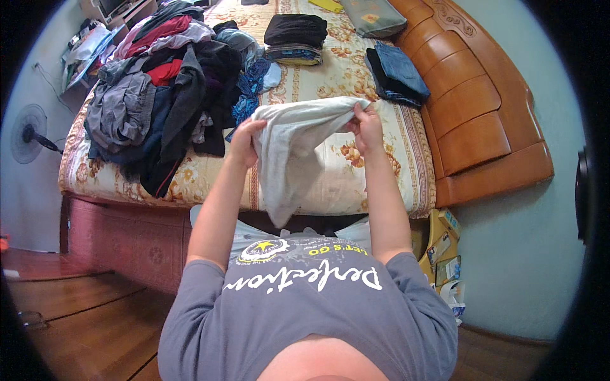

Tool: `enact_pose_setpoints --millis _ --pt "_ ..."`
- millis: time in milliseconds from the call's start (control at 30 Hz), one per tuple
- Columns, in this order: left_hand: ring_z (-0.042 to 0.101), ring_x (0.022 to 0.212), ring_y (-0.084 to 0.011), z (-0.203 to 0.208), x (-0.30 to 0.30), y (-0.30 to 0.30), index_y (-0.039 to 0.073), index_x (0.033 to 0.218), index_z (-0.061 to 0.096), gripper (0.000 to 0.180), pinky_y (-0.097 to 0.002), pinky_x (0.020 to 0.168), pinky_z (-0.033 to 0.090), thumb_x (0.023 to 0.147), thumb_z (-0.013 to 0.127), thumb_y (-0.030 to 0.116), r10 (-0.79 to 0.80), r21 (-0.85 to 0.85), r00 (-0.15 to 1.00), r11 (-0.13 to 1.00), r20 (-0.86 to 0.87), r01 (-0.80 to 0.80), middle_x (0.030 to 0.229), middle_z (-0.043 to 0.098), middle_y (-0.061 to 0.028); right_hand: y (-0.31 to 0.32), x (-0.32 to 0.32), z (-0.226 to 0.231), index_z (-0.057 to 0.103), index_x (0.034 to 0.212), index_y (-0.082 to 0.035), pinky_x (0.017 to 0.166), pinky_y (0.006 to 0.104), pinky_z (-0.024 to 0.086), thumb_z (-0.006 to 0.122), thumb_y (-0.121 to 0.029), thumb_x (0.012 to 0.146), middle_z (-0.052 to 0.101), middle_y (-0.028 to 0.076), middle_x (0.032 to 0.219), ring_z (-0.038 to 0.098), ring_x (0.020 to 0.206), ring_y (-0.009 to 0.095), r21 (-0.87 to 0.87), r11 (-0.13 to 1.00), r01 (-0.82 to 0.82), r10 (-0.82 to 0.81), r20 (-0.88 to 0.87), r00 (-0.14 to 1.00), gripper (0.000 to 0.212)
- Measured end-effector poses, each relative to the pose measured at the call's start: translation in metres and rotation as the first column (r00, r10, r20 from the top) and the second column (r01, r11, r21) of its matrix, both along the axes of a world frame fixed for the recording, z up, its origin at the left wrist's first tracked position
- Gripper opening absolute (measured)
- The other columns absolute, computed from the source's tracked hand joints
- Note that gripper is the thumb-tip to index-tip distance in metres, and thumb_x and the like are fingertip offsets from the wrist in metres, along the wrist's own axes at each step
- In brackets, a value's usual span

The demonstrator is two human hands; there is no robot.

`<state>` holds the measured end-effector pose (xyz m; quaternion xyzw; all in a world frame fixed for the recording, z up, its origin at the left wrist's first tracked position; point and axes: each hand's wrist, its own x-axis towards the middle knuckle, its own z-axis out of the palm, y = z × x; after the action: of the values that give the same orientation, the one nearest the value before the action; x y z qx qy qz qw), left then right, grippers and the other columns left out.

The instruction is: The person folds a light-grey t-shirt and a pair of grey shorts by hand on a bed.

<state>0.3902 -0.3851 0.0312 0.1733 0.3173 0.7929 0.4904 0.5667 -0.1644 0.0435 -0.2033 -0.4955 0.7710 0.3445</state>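
A light grey piece of clothing point(289, 152) hangs between my two hands over the near edge of the bed, its lower end drooping to a point. I cannot make out what garment it is. My left hand point(244, 141) grips its left upper edge. At its upper right corner, my right hand point(366, 129) pinches the cloth between thumb and fingers. Beyond my hands lies the patterned bedspread point(346, 73). A big heap of loose clothes point(165, 82), grey, black, red and blue, covers the bed's left side.
A folded stack point(295, 38) with black clothes on top sits further back. Folded jeans point(399, 73) lie by the brown headboard point(470, 95) at right, with a grey-green bundle point(375, 18) behind. A fan point(30, 133) stands left of the bed. A yellow shelf point(438, 247) is at lower right.
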Motion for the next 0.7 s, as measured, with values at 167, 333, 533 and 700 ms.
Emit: enact_pose_setpoints --millis 167,333,533,700 --pt "0.06 0.082 -0.0163 0.021 -0.014 0.012 -0.002 0.104 0.06 0.027 -0.0272 0.076 0.046 0.081 0.046 0.0 0.189 -0.048 0.956 0.978 -0.226 -0.204 0.095 0.064 -0.0086 0.01 -0.005 0.04 0.059 0.097 -0.004 0.062 0.0225 0.045 0.049 -0.014 0.092 0.062 0.002 0.085 0.058 0.072 0.009 0.214 0.961 0.176 -0.169 -0.055 0.984 0.015" --pt "0.057 0.081 -0.0116 0.063 -0.02 0.015 0.0 0.102 0.061 0.026 -0.0232 0.076 0.044 0.079 0.051 0.007 0.137 -0.073 0.864 0.978 -0.484 -0.196 0.092 0.063 -0.004 0.05 0.015 0.088 0.061 0.097 -0.007 0.053 0.0169 0.036 0.051 -0.013 0.091 0.058 -0.003 0.078 0.046 0.059 0.003 0.287 0.958 -0.01 0.036 -0.087 0.996 0.014" --pt "0.056 0.081 -0.0208 0.002 0.007 0.002 0.001 0.096 0.06 0.03 -0.0305 0.076 0.044 0.066 0.06 -0.003 0.071 -0.026 0.253 0.932 -0.965 -0.361 0.083 0.058 -0.0079 0.013 0.05 0.055 0.056 0.106 -0.004 0.075 0.0337 0.049 0.047 -0.007 0.089 0.06 0.005 0.099 0.057 0.085 0.017 0.034 0.999 -0.037 0.044 -0.22 0.975 0.02" --pt "0.061 0.075 -0.0307 -0.15 0.061 -0.035 0.001 0.08 0.06 0.012 -0.0385 0.066 0.046 0.068 0.061 0.004 -0.362 -0.308 -0.052 0.852 -0.931 -0.423 0.076 0.062 -0.0143 -0.007 0.122 -0.175 0.055 0.107 0.001 0.084 0.035 0.045 0.056 -0.017 0.081 0.059 0.013 0.104 0.056 0.097 0.023 0.173 0.975 0.137 -0.22 0.737 0.639 0.032"
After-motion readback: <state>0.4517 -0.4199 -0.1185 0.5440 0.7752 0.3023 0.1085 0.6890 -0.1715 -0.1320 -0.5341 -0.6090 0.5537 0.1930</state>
